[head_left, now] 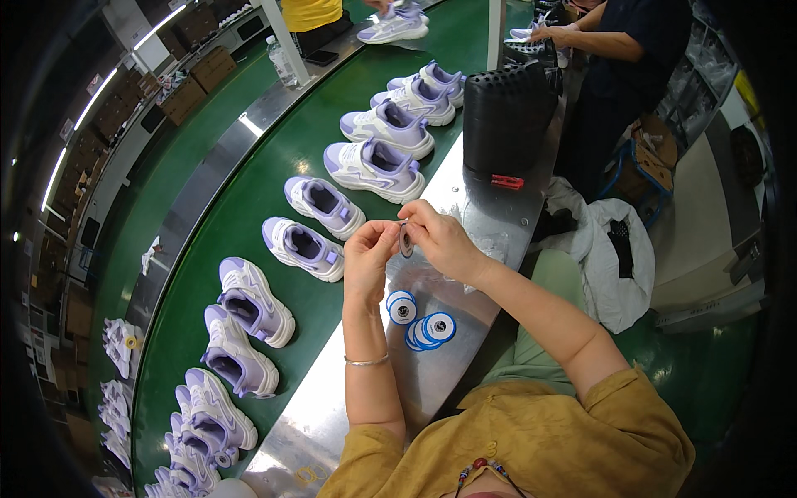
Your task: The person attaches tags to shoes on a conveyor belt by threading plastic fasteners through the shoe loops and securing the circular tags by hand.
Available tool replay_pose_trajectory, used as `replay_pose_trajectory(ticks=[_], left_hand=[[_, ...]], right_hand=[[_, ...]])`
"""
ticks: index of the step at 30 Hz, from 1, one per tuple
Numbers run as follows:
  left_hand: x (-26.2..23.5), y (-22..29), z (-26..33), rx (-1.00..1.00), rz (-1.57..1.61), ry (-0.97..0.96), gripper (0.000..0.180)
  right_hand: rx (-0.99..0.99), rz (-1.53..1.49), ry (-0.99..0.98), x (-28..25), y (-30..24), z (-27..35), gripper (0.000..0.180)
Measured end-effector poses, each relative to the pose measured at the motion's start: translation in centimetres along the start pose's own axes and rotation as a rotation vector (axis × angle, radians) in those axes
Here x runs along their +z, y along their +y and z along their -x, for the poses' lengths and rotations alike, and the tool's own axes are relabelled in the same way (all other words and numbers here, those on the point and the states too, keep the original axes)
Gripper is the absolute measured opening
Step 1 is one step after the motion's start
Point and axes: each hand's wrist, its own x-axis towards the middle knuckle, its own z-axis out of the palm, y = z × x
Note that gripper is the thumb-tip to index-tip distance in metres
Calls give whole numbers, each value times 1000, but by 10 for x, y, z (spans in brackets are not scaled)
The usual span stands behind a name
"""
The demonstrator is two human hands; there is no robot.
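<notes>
In front of me, above the metal ledge (286,444), my two hands meet at their fingertips. A small round tag (406,240), tilted so that its face is hard to see, is between them. My left hand (369,253) pinches at its left side, and my right hand (447,247) grips it from above and the right. Below my hands lie loose round tags with blue rims, one pair (402,309) and an overlapping cluster (433,330). Closest to my left hand on the green belt (315,324) is a white and lilac sneaker (305,247).
More sneakers (375,166) line the curved belt. A black dotted container (508,120) stands on the ledge, with a red object (507,182) by it. A white sack (610,274) lies to the right. Two other people work at the far end. A plastic bottle (281,62) stands beyond the belt.
</notes>
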Motion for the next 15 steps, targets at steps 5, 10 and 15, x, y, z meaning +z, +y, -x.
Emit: replay_pose_trajectory(ticks=[5,10,15], left_hand=[[-1,-6,-3,98,-197,39,13],[4,-10,-9,46,-352,24,13],[4,-13,-12,-65,-397,49,16]], right_hand=[[172,-231,-128,-2,1,-4,11],[276,-338,-161,0,30,-5,17],[356,-74,-256,-17,33,-7,16]])
